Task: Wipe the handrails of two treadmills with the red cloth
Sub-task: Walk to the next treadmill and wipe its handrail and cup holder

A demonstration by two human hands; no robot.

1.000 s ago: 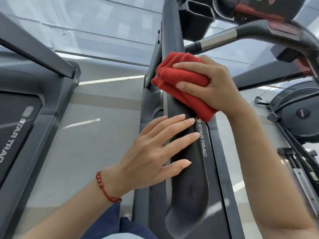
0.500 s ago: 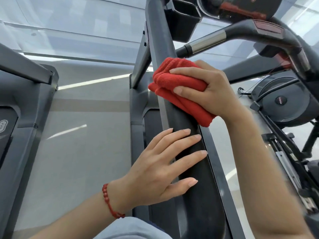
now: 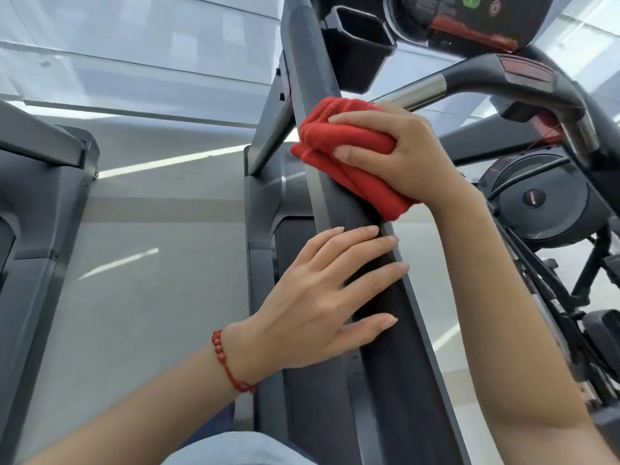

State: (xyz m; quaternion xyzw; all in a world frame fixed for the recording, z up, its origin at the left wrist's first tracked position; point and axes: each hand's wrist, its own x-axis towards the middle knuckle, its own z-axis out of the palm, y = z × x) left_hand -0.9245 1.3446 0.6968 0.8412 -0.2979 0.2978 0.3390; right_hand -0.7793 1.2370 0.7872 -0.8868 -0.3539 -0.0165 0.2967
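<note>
A folded red cloth (image 3: pixel 330 142) is pressed onto the dark side handrail (image 3: pixel 385 364) of the treadmill in the middle of the view. My right hand (image 3: pixel 399 156) grips the cloth from above, fingers curled over it. My left hand (image 3: pixel 322 300), with a red bead bracelet at the wrist, lies flat on the same rail just below the cloth, fingers spread. The rail runs from the bottom centre up to the console (image 3: pixel 469 18). A second treadmill (image 3: pixel 37 182) stands at the left edge.
A black cup holder (image 3: pixel 360 52) and a front handlebar with a metal sleeve (image 3: pixel 419 90) sit just above the cloth. An exercise bike flywheel (image 3: pixel 536 199) and frame stand at the right. Pale floor (image 3: pixel 151 263) lies between the two treadmills.
The view has shifted so the rail sits further up and left in frame. My right hand and the cloth stay on the upper rail; my left hand has crept up closer to the cloth.
</note>
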